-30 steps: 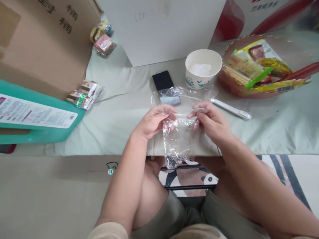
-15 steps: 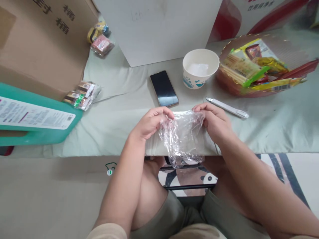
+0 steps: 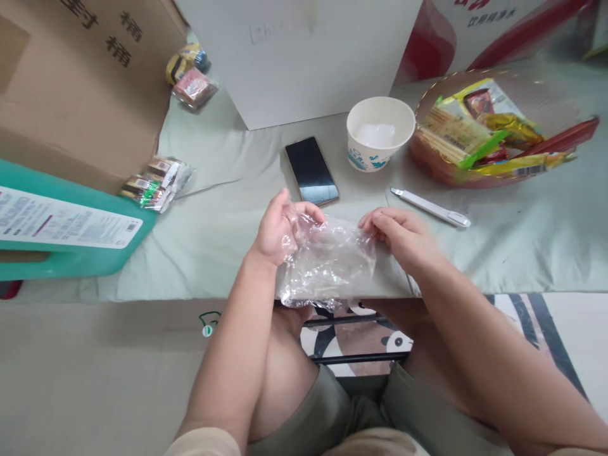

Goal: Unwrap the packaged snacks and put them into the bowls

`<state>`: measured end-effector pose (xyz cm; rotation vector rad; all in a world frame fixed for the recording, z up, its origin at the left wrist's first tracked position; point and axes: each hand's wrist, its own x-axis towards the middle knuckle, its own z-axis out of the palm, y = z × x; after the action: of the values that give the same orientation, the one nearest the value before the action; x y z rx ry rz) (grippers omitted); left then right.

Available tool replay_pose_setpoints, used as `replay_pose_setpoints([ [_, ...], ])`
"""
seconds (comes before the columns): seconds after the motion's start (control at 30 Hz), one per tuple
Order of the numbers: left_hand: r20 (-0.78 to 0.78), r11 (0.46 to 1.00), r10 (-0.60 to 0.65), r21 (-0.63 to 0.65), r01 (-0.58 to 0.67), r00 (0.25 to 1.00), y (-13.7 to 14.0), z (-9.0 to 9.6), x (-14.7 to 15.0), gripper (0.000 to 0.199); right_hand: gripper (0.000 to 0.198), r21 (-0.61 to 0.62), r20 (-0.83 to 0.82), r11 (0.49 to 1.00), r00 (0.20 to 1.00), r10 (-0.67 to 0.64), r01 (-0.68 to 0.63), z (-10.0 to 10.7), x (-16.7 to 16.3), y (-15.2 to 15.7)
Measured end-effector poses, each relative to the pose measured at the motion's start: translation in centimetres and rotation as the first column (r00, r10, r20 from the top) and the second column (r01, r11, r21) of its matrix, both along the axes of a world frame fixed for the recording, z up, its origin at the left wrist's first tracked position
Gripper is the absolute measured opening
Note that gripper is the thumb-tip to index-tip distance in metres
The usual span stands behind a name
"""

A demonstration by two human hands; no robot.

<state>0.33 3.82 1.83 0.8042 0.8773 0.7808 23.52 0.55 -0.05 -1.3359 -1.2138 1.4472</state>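
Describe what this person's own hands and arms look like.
The left hand and right hand are ungloved, with no rings or watch to be seen. The forearms are uncovered too. A short, plain beige sleeve shows on the left arm; the right sleeve cannot be made out.

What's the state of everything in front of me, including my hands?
Clear plastic: crumpled, between both hands
Left hand: thumb spread from fingers, plastic against it
Right hand: pinching the plastic's edge
Phone: flat, screen dark
White bowl: upright, uncovered
Slim white tool: lying flat
Basket: upright, open, holding packaged snacks
Tablecloth: wrinkled
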Motion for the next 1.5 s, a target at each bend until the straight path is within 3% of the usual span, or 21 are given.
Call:
replay_pose_setpoints([
  [0.1,-0.081,0.999,0.033,0.034,-0.030,0.996,-0.1,-0.1,-0.1,0.025,0.019,-0.038,-0.019,0.999,0.999,-0.028,0.027,0.4,-0.1,0.1],
  [0.17,-0.114,0.998,0.007,0.059,0.000,0.993,-0.3,-0.1,0.0,0.010,0.031,-0.069,-0.089,0.997,0.995,-0.042,0.036,0.6,-0.2,0.1],
  [0.27,-0.114,0.994,-0.014,0.104,0.026,0.993,-0.4,-0.3,0.2,0.021,0.047,-0.113,-0.127,0.991,0.990,0.055,-0.069,0.7,-0.2,0.1],
  [0.37,-0.151,0.988,0.054,0.154,-0.030,0.987,-0.4,-0.6,0.6,0.021,0.028,-0.080,-0.050,0.988,0.990,0.132,-0.136,0.7,0.0,0.0],
  [0.5,-0.246,0.960,0.234,0.210,-0.183,0.941,0.1,-1.4,0.8,0.031,0.016,-0.002,0.032,1.000,0.999,-0.024,0.025,0.7,0.1,0.1],
  [0.6,-0.177,0.932,0.337,0.201,-0.301,0.925,0.3,-1.4,0.8,0.029,0.015,0.019,-0.002,0.992,0.992,-0.124,0.124,0.3,0.1,0.1],
  [0.67,-0.075,0.947,0.307,0.126,-0.296,0.949,0.2,-1.1,0.8,0.030,0.015,0.023,-0.040,0.989,0.989,-0.144,0.145,0.1,0.0,0.0],
  [0.73,0.004,0.977,0.207,0.042,-0.207,0.978,-0.1,-0.7,0.9,0.043,0.013,0.032,-0.071,0.990,0.988,-0.135,0.138,-0.1,-0.1,0.0],
  [0.8,0.004,0.997,0.070,-0.014,-0.070,0.998,-0.4,-0.5,1.1,0.050,0.015,0.048,-0.109,0.987,0.983,-0.147,0.153,-0.1,-0.2,-0.1],
  [0.87,-0.059,1.000,-0.003,-0.027,0.001,0.998,-0.6,-0.6,1.1,0.044,0.022,0.057,-0.160,0.979,0.970,-0.184,0.195,0.2,-0.3,0.0],
  [0.97,-0.130,0.995,0.096,0.035,-0.093,0.987,-0.5,-0.8,1.0,0.029,0.037,0.028,-0.207,0.987,0.967,-0.152,0.161,0.7,-0.5,0.0],
  [1.07,-0.090,0.981,0.187,0.068,-0.181,0.978,-0.4,-0.7,0.8,0.031,0.031,-0.042,-0.134,0.999,0.991,0.016,-0.022,1.1,-0.6,-0.2],
  [1.13,-0.030,0.986,0.161,0.050,-0.159,0.987,-0.5,-0.5,0.7,0.037,0.026,-0.065,-0.081,0.995,0.994,0.072,-0.078,1.1,-0.8,-0.4],
  [1.23,0.033,1.000,0.026,-0.012,-0.025,0.999,-0.7,-0.3,0.8,0.045,0.026,-0.038,-0.105,0.999,0.994,0.009,-0.013,0.8,-1.1,-0.4],
  [1.33,-0.040,0.996,-0.080,-0.053,0.078,0.996,-0.8,-0.5,1.0,0.041,0.026,-0.011,-0.151,0.998,0.987,-0.058,0.057,0.5,-1.1,-0.4],
  [1.5,-0.150,0.994,0.089,0.082,-0.078,0.985,-0.7,-1.0,1.4,0.030,0.037,-0.045,-0.179,0.999,0.984,0.010,-0.018,0.5,-1.0,-0.4],
])
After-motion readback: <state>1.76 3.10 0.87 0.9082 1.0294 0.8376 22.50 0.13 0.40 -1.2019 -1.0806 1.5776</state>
